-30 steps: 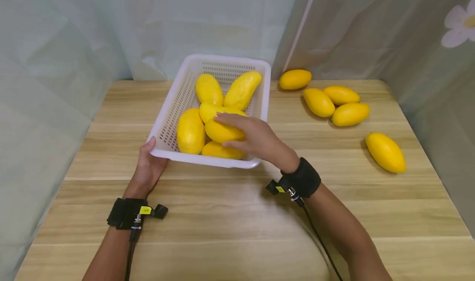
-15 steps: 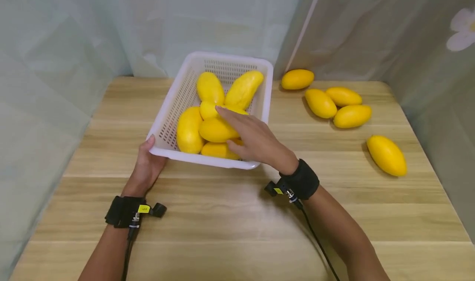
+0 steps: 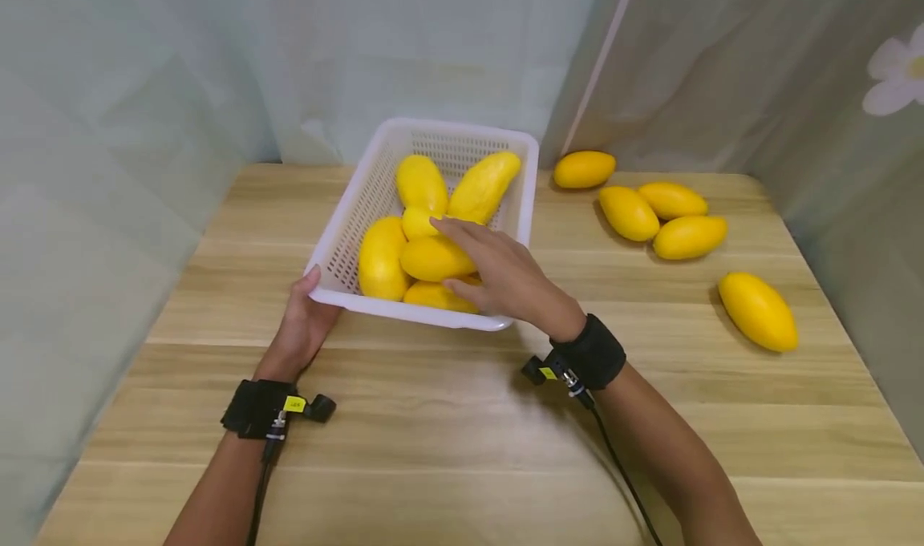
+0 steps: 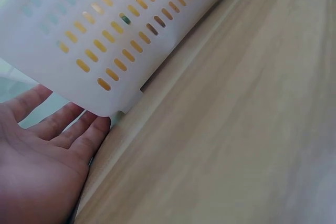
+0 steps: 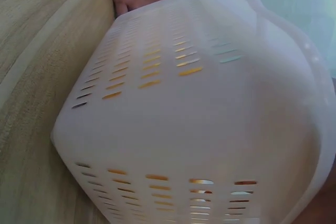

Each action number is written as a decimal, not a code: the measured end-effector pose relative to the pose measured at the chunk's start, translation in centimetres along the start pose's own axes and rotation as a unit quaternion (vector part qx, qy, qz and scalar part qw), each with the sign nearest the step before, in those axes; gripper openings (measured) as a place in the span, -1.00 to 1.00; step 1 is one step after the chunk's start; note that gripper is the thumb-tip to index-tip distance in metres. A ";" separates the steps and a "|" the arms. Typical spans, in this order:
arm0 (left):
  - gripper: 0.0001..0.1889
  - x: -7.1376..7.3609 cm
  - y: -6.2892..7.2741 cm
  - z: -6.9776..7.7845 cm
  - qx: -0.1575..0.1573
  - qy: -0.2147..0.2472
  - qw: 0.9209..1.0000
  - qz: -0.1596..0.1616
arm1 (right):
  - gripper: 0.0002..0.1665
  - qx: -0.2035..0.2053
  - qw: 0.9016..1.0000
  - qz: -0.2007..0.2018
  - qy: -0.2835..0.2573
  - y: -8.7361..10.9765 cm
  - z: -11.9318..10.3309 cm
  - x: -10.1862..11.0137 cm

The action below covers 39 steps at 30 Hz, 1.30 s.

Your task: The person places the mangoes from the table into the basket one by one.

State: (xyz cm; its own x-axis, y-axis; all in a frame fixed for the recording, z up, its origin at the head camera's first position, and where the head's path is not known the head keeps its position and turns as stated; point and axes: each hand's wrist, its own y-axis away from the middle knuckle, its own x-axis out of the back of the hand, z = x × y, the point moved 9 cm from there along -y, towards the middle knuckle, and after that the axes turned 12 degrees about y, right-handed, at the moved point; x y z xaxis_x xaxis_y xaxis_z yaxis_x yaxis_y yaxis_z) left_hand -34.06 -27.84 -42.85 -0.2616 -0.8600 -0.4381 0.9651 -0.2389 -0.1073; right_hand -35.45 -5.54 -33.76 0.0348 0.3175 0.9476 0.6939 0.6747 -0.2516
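Looks a bit past halfway to me, going by what's in versus what's out: I count six yellow mangoes (image 3: 382, 259) in the white basket (image 3: 404, 309), which sits between the hands and reaches out ahead of them, and five loose on the tabletop (image 3: 404, 450). Left hand (image 3: 303, 321) has the basket's near corner on its side, thumb on the rim and fingers tucked underneath. Right hand (image 3: 505, 277) reaches in from the other side, straight fingers and thumb spread wide over the top mango (image 3: 436, 257), not wrapped round it; can't tell how much it's touching. As for what's left, a cluster of four mangoes (image 3: 628, 213) lies ahead and to the right of that hand, plus a lone mango (image 3: 758, 312) well off to its right, neither hand near it. Could be more buried under the pile, no way to see.
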 end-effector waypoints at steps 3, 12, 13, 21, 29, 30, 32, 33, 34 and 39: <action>-0.43 -0.3 -0.9 -0.4 0.001 -0.004 1.000 -0.001 | -0.08 -0.003 1.000 0.012 0.014 -0.1 0.9 -0.1; -0.43 -0.2 -2.6 -1.0 0.007 -0.013 1.000 -0.006 | -0.03 -0.001 0.999 0.031 0.028 -0.4 2.4 -0.4; -0.43 -0.2 -2.7 -1.0 0.006 -0.012 1.000 -0.007 | -0.02 0.001 0.999 0.033 0.031 -0.5 2.4 -0.3; -0.44 -0.8 -3.7 -0.1 -0.018 -0.015 0.999 -0.029 | 0.01 0.011 0.998 0.040 0.043 -1.0 2.7 0.9; -0.43 -1.6 -4.5 0.5 -0.028 -0.006 0.999 -0.027 | 0.02 0.013 0.998 0.041 0.040 -1.3 3.4 1.9; -0.43 -1.8 -4.7 0.5 -0.029 -0.006 0.999 -0.030 | 0.02 0.013 0.998 0.040 0.041 -1.2 3.5 2.0; -0.43 -2.4 -4.9 0.1 -0.028 -0.001 0.999 -0.036 | 0.02 0.012 0.998 0.039 0.044 -0.9 4.0 2.1; -0.43 -2.7 -5.1 -0.1 -0.027 -0.002 0.999 -0.037 | 0.03 0.010 0.998 0.038 0.045 -0.7 4.3 2.1; -0.43 -2.9 -5.2 -0.3 -0.027 -0.001 0.999 -0.038 | 0.03 0.008 0.998 0.037 0.045 -0.5 4.5 2.1; -0.43 -3.3 -5.4 -0.8 -0.021 -0.011 0.999 -0.031 | 0.05 0.007 0.998 0.043 0.042 0.3 5.3 1.9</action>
State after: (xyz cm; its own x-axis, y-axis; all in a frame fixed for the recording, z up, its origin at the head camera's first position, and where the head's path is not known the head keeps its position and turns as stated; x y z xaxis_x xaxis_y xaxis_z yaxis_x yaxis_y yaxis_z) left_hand -38.40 -23.33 -41.50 -0.3206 -0.8539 -0.4100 0.9466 -0.2736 -0.1704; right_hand -39.00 -1.22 -33.07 0.1548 0.3186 0.9351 0.6755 0.6566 -0.3356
